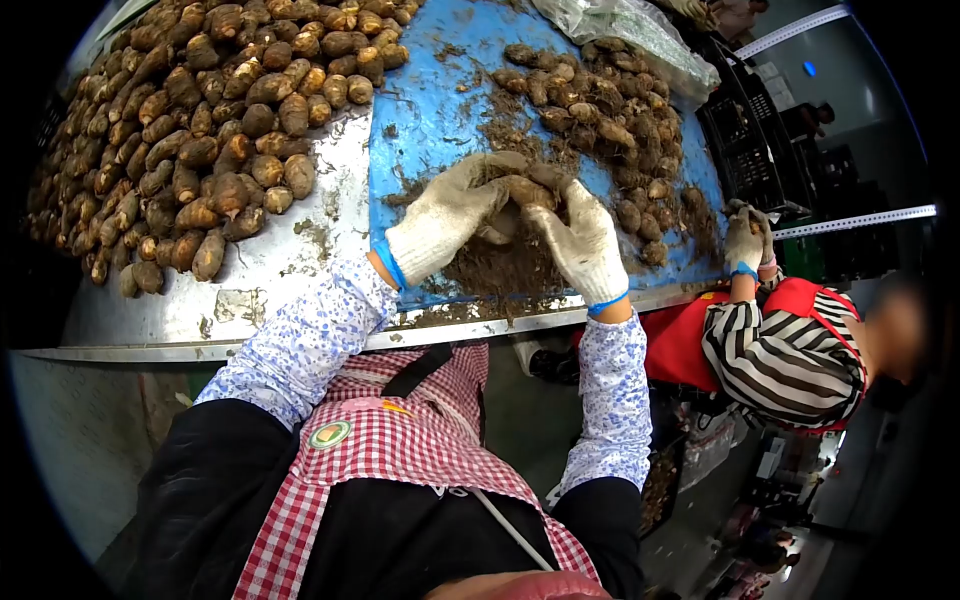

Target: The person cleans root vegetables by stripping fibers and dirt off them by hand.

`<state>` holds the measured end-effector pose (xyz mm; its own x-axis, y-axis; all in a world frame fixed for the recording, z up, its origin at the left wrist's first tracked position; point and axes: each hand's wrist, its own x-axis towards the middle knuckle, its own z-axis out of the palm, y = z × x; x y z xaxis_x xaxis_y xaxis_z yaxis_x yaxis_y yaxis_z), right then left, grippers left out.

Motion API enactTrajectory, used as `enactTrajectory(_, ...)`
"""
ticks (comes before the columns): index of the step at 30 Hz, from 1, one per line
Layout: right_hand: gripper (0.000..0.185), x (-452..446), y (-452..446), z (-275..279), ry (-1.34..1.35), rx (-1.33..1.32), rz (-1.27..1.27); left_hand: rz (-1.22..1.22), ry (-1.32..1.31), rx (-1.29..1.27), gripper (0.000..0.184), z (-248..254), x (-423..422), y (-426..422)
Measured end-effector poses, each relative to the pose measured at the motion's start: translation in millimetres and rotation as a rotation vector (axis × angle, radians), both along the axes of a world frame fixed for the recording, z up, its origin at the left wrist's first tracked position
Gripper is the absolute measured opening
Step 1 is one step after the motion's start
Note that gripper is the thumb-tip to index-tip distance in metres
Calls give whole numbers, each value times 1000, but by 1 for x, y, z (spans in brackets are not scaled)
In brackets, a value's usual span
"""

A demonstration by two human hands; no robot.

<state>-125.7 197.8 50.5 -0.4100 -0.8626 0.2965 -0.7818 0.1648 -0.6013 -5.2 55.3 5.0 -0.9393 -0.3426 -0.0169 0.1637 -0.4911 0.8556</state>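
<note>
A brown taro corm (pixel 527 190) is held between my two gloved hands over the blue sheet. My left hand (pixel 452 212), in a soiled white knit glove, curls its fingers round the left side of the corm. From the other side my right hand (pixel 582 236), gloved alike, grips it with fingers and thumb. Parts of the corm are hidden by the fingers. Beneath the hands lies a heap of dark root fibres and soil (pixel 505 268).
Cleaner-looking taros (pixel 200 150) form a large pile at left on the metal table (pixel 330 190). Hairy taros (pixel 610 120) lie on the blue sheet (pixel 415 110), near a clear plastic bag (pixel 640 35). A co-worker in a striped top (pixel 770 345) stands at right beside black crates (pixel 740 130).
</note>
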Motion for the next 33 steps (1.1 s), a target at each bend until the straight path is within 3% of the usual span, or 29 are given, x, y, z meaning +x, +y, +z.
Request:
enactTrajectory(2, 39, 0, 0, -1, 148, -22, 15, -75, -17, -30, 38, 1, 1, -4)
enactTrajectory(4, 39, 1, 1, -2, 246, -30, 29, -113, 33, 121, 39, -2, 1, -3)
enactTrajectory(8, 39, 6, -1, -14, 247, -151, 30, -116, 8, 319, 40, -8, 0, -5)
enactTrajectory(9, 37, 7, 0, -14, 291, -135, 37, -104, -83, 141, 40, -6, 0, -6)
enactTrajectory(11, 35, 18, -2, -9, -336, -161, -91, -74, -261, -220, 41, 15, 3, -12)
enactTrajectory(12, 34, 22, -4, -9, -650, -169, -152, -8, -218, -413, 42, 13, 3, -14)
enactTrajectory(14, 34, 15, -1, -7, -603, -142, -111, 122, -129, -791, 44, -1, 2, -15)
enactTrajectory(15, 35, 12, -1, -8, -648, -157, -102, -20, -303, -656, 44, -17, -6, -21)
enactTrajectory(18, 36, 1, 1, -11, -669, -166, -45, -116, -55, -88, 43, 19, 9, -14)
enactTrajectory(19, 33, 3, 1, -8, -715, -180, -50, -226, 138, 82, 46, 12, 8, -19)
enactTrajectory(20, 31, 5, 0, -4, -760, -194, -57, -246, 137, 60, 47, 7, 6, -19)
enactTrajectory(23, 26, 10, -3, 5, -663, -169, -83, -295, 163, 43, 48, 2, 1, -16)
enactTrajectory(27, 15, -2, -5, -15, -75, -196, -160, -41, -131, -224, 36, 17, 2, -2)
enactTrajectory(30, 12, -12, -10, -13, -24, -6, -272, 16, -170, -360, 34, 1, -6, -1)
enactTrajectory(31, 8, -17, -13, -9, 190, -25, -287, 13, -145, -301, 34, 5, -4, 0)
enactTrajectory(32, 14, -33, -15, -11, 482, 193, -443, 9, -120, -243, 34, 10, -1, 1)
enactTrajectory(33, 18, -47, -10, -18, 572, 148, -450, 5, -94, -186, 33, 15, 1, 1)
